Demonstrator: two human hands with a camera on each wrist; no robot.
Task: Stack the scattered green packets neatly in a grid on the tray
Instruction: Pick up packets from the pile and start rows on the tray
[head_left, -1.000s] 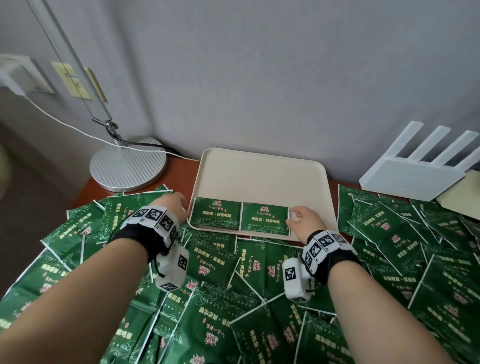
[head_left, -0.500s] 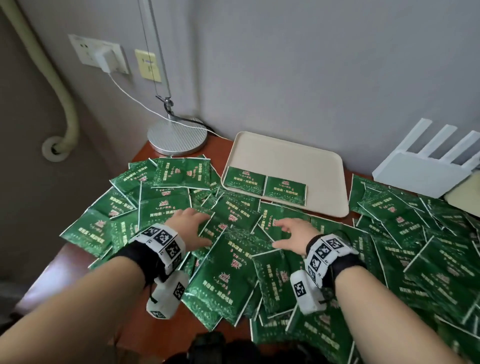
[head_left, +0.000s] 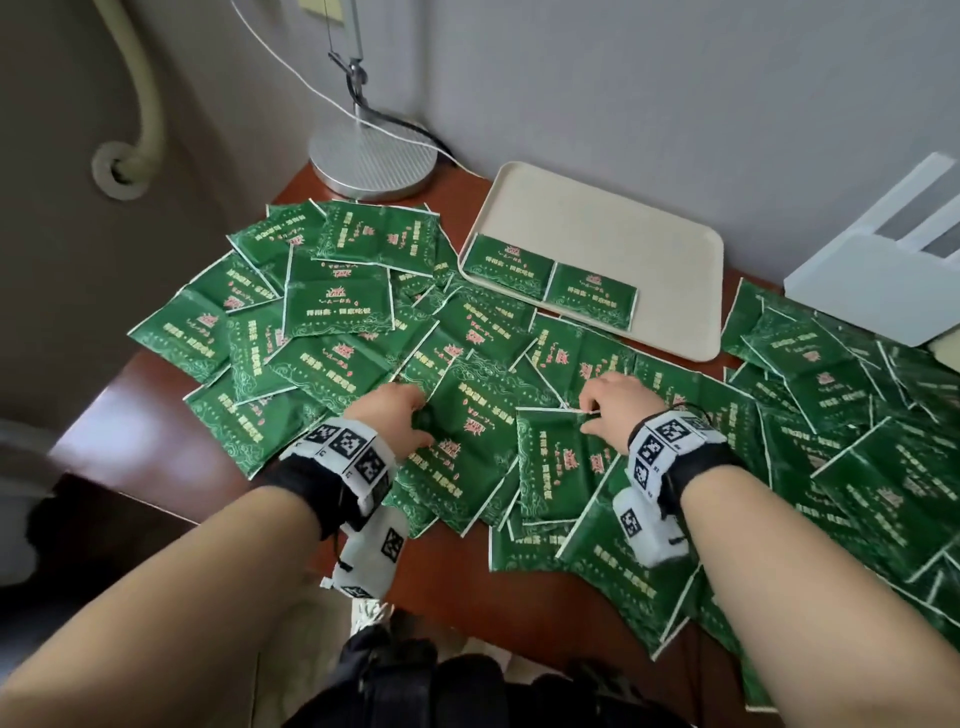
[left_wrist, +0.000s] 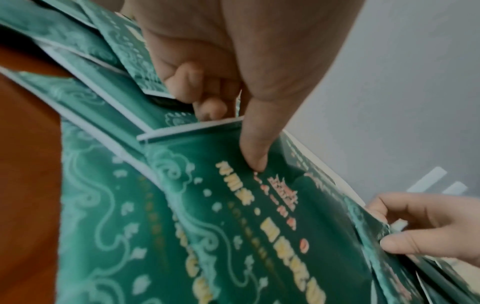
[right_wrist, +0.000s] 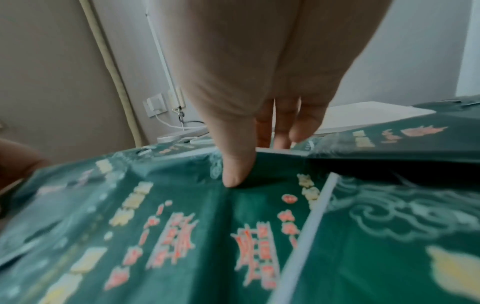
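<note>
**Two packets pinched, two already on the tray**

Your left hand (head_left: 397, 415) had its thumb pressed on the face of a green packet (head_left: 467, 441) and its fingers curled over the far edge, so it gripped that packet from the pile on the table (head_left: 447, 577). Your right hand (head_left: 615, 402) pinched the top edge of the neighbouring packet (head_left: 558, 467) in the same way, thumb on the print and fingers behind the white seam. Both packets lay directly under your hands, overlapped by others in the scattered heap (head_left: 857, 426).

To do this step well, you probably needed to lift each packet straight up off the pile before carrying it, since its neighbours lay across the corners and could drag along. Holding by the short edge looked sensible: it would let you lay the packet down flat and square.

The tray (head_left: 623, 218) sat ahead of your right hand, well beyond the fingertips. It held two placed packets (head_left: 550, 283) side by side along its near rim, edges touching. The rest of it was bare, so most of the grid was still to fill.
</note>
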